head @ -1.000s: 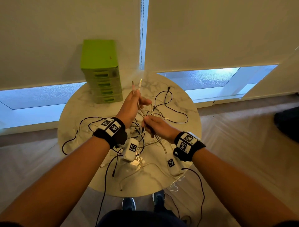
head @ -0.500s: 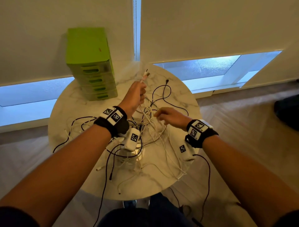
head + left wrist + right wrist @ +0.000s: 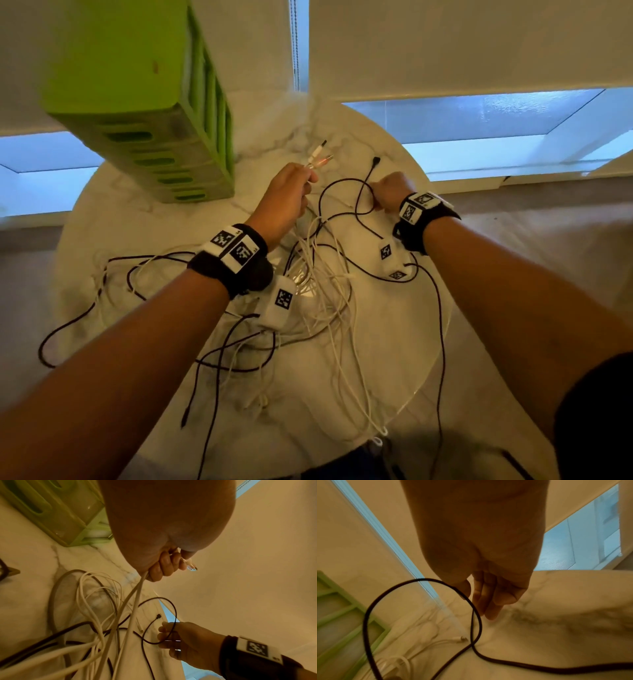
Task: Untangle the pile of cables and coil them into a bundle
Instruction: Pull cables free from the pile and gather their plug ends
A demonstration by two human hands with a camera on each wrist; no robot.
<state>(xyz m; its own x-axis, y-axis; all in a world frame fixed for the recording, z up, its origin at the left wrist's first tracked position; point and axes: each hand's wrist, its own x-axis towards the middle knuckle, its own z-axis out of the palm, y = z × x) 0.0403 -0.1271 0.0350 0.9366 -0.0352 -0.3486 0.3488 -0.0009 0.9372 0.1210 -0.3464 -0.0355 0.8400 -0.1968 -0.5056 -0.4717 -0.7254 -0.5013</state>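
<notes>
A tangle of white cables and black cables lies on a round marble table. My left hand is raised over the far middle of the table and grips two white cables. Their USB plugs stick out past the fingers. My right hand is at a loop of black cable on the far right. In the right wrist view the black cable runs between the thumb and the nearly straight fingers. The cable's plug lies just beyond.
A green drawer unit stands at the table's far left, close to my left hand. Black cables trail over the left and front edges of the table. White blinds and low windows lie behind. The floor shows to the right.
My right hand left the middle of the tangle and moved out to the black loop at the far right. My left hand stayed raised with the white cables. The head leaned closer.
</notes>
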